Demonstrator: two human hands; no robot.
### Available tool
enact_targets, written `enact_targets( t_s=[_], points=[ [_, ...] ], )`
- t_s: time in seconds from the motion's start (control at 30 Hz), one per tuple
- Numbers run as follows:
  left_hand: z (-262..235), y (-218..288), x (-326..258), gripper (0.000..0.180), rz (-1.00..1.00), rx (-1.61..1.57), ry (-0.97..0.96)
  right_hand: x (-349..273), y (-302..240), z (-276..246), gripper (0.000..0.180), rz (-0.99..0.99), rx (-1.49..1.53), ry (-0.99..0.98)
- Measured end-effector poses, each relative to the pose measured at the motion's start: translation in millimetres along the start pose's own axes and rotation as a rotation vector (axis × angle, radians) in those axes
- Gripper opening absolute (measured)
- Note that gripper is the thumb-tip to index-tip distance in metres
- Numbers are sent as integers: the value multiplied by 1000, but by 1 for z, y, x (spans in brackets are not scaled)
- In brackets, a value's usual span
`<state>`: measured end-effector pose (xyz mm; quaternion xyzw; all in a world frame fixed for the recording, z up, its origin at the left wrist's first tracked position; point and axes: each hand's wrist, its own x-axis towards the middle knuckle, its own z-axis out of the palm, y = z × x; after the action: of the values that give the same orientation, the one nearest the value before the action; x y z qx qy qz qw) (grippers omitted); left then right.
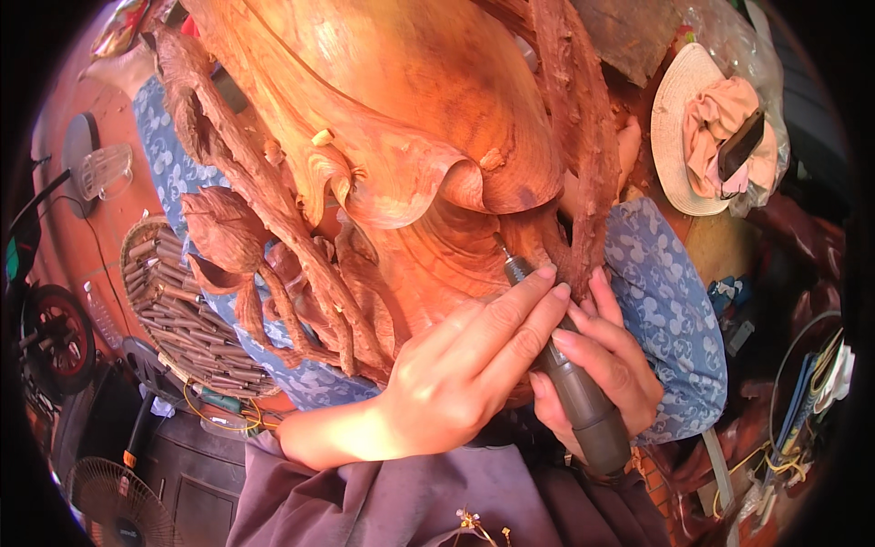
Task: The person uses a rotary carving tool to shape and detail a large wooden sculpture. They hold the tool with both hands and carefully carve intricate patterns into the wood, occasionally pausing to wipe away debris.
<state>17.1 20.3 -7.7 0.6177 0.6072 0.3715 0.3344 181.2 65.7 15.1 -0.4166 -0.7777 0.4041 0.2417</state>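
A large carved wood sculpture (365, 91), orange-brown with flowing leaf-like folds and knobbly stems, spreads out in front of me. My right hand (611, 365) wraps round the dark body of a rotary carving tool (579, 397). Across the front of that tool lies my left hand (465, 365), its fingers pressed together on the neck from the left side. The slim bit (499, 242) points up and left at the grooved wood under the curled rim; whether it touches the surface I cannot tell. A carved wooden bud (223, 228) stands left of the folds.
At left is a wicker basket (196, 328) full of brown chisel-like handles, with a fan (123, 497) below it. A straw hat (679, 118) with peach cloth lies at upper right. Blue patterned fabric (665, 319) covers my legs on both sides of the carving.
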Motion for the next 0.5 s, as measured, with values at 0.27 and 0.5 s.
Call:
enact_targets(
  t_s=[0.27, 0.5],
  points=[
    [-3, 3, -6, 41, 4, 17, 24, 8, -7, -8, 32, 31, 37, -80],
    [4, 4, -3, 41, -32, -25, 57, 6, -4, -9, 31, 47, 34, -64]
  ],
)
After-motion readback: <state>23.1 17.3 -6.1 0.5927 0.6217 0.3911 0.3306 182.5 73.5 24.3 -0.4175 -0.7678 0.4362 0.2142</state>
